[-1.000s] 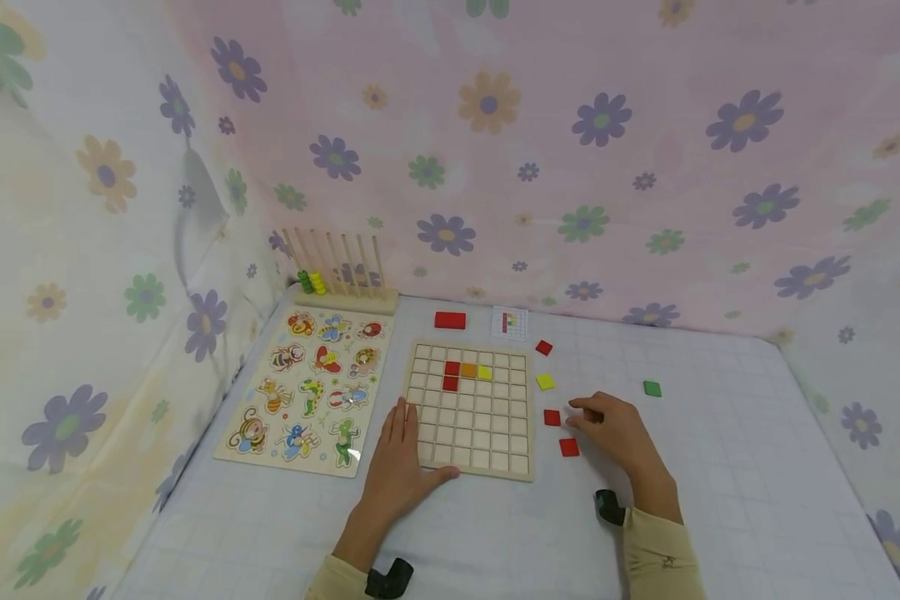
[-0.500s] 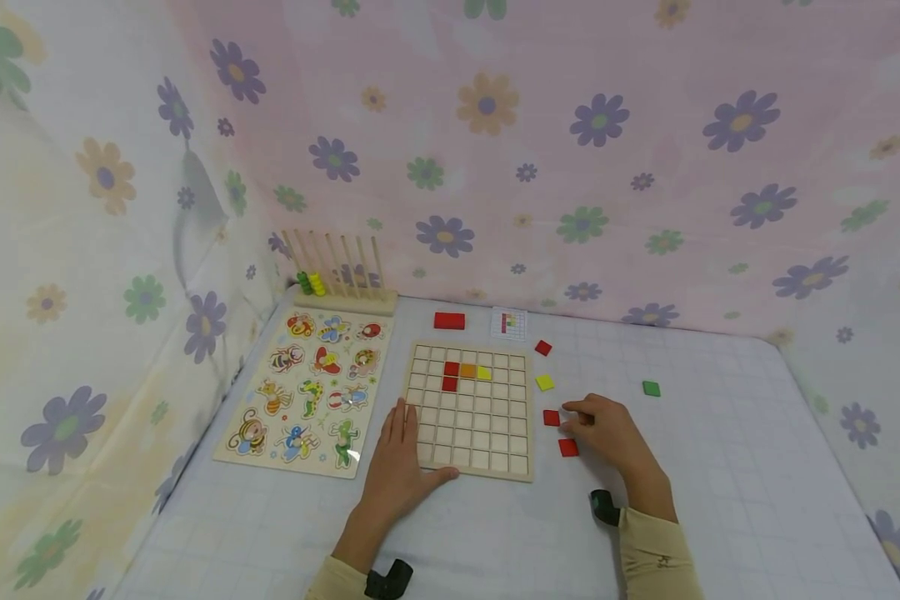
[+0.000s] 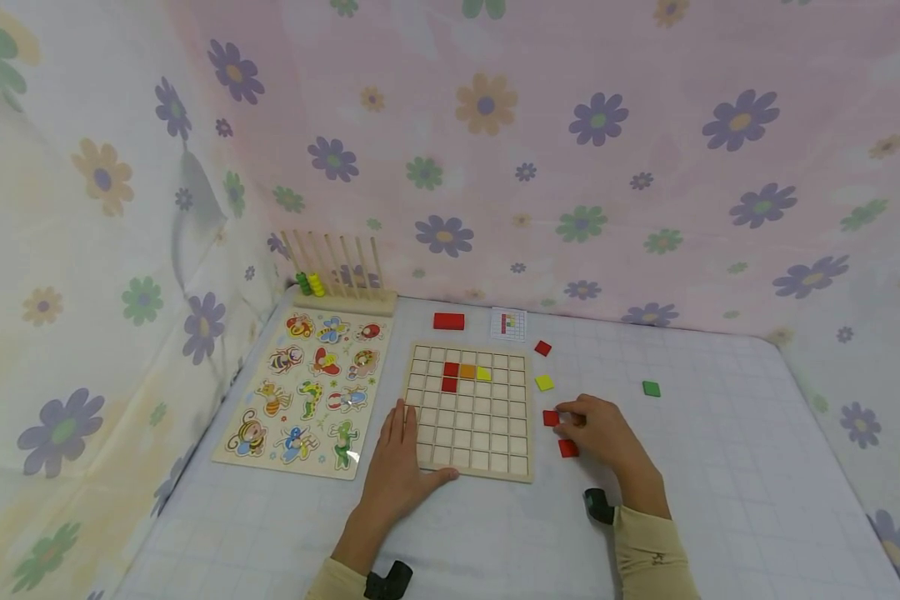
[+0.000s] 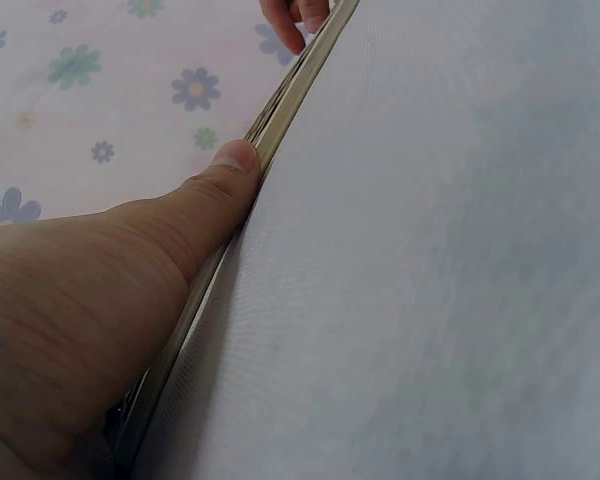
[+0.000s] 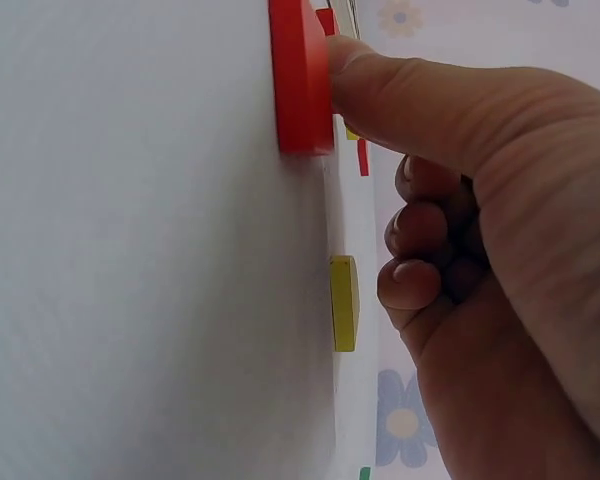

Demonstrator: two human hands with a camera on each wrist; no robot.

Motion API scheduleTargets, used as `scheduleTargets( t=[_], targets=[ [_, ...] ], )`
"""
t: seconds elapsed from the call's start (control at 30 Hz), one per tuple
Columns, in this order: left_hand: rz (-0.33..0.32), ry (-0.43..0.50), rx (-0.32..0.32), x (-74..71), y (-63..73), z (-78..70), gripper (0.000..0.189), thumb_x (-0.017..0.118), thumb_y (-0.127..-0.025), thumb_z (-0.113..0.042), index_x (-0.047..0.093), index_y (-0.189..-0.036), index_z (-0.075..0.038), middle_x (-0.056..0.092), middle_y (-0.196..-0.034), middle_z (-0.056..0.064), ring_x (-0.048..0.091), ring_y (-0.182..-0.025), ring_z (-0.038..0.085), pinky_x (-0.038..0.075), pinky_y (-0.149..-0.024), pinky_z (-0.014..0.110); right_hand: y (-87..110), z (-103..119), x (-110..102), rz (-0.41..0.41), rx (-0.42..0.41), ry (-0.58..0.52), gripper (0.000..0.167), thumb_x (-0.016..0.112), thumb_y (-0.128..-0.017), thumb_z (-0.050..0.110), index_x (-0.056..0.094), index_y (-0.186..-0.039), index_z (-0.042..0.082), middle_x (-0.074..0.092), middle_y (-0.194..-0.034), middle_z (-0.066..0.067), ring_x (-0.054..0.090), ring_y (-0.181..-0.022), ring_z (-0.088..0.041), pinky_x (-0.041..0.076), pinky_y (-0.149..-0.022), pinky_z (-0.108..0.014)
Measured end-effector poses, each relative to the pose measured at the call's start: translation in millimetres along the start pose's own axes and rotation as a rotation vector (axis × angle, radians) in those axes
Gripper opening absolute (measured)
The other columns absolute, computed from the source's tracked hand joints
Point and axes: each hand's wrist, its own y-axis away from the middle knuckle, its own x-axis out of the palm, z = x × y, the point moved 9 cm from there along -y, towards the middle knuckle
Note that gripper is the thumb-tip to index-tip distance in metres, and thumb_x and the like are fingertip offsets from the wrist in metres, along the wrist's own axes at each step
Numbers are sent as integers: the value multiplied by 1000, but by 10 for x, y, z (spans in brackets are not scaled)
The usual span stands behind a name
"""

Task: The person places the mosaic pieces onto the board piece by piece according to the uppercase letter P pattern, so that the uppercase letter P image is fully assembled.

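Note:
My left hand (image 3: 397,462) lies at the near left corner of a wooden grid board (image 3: 471,461), fingers straight along its left side. In the left wrist view, its thumb (image 4: 195,215) rests against the board's edge. Two red tiles (image 3: 450,385), an orange tile (image 3: 467,372) and a yellow tile (image 3: 483,374) sit in board cells. Right of the board, my right hand (image 3: 603,429) has thumb and index fingertips at the right edge of a loose red tile (image 3: 551,418); a firm grip does not show. Another red tile (image 3: 567,448) lies just nearer.
Loose red (image 3: 543,348), yellow (image 3: 543,382) and green (image 3: 651,388) tiles lie rightward. Another yellow tile (image 5: 343,305) shows under the right hand. Behind the board are a red block (image 3: 448,321) and pattern card (image 3: 508,324); leftward, an insect puzzle (image 3: 300,425) and peg stand (image 3: 345,302).
My right hand has moved left, bringing its thumb and index fingertips to the loose red tile. My left hand has stayed at the board.

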Motion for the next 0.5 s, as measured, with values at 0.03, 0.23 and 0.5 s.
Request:
scheduleTargets(
  t=[0.03,0.23,0.5],
  targets=[
    [0,1,0,2,-1,2,128,79,-73,-70,19,-162,-1,7,-173,16,13,-159,37,27,-126,51,-3,7,6,3,-2,4,34,79,-88,20,75,-119,7,55,-82,-1,50,-78,-17,42,-62,-27],
    [-4,14,-1,-5,-1,2,128,79,-73,-70,18,-163,-1,7,-173,16,12,-159,36,27,-126,52,-31,49,39,32,-15,20,27,77,-89,19,76,-113,8,56,-83,-1,51,-79,-17,44,-64,-28],
    [6,9,3,-4,-4,-2,129,78,-74,-71,16,-163,-1,6,-173,16,11,-160,36,26,-126,52,-43,81,37,62,-1,29,24,74,-88,21,75,-107,8,53,-78,-2,50,-74,-17,42,-61,-29]
  ],
)
